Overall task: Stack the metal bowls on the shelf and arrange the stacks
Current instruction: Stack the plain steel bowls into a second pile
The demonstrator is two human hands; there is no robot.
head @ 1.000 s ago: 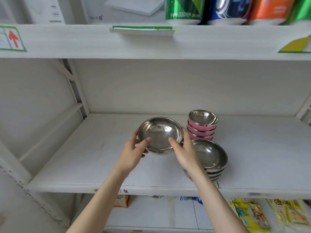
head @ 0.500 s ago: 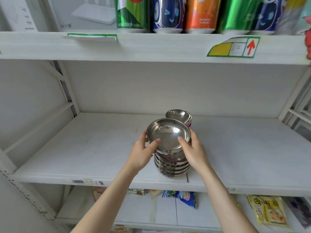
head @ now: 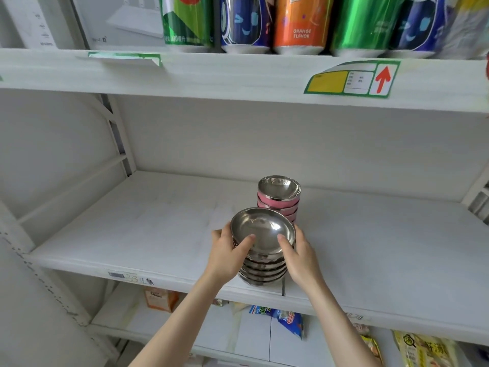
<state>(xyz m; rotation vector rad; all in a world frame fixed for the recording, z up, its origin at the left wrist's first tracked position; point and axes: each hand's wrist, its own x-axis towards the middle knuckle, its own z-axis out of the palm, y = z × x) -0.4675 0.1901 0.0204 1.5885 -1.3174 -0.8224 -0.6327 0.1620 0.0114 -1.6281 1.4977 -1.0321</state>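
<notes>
A plain steel bowl [head: 262, 227] sits on top of a stack of several steel bowls [head: 263, 272] near the front edge of the white shelf [head: 132, 234]. My left hand [head: 227, 254] grips the top bowl's left rim, thumb inside the bowl. Opposite it, my right hand [head: 300, 256] grips the right rim the same way. Behind this stack stands a second stack of pink-sided metal bowls [head: 279, 200], upright and a little apart.
The upper shelf [head: 238, 78] carries several drink cans [head: 300, 22] and a white box, with a price label [head: 352, 79] on its edge. Snack packets [head: 280, 317] lie on the lower shelf. A bracket [head: 116, 133] lines the left wall.
Both hands carried the steel bowl to the right and set it down onto the steel stack. The camera view shifted right and closer.
</notes>
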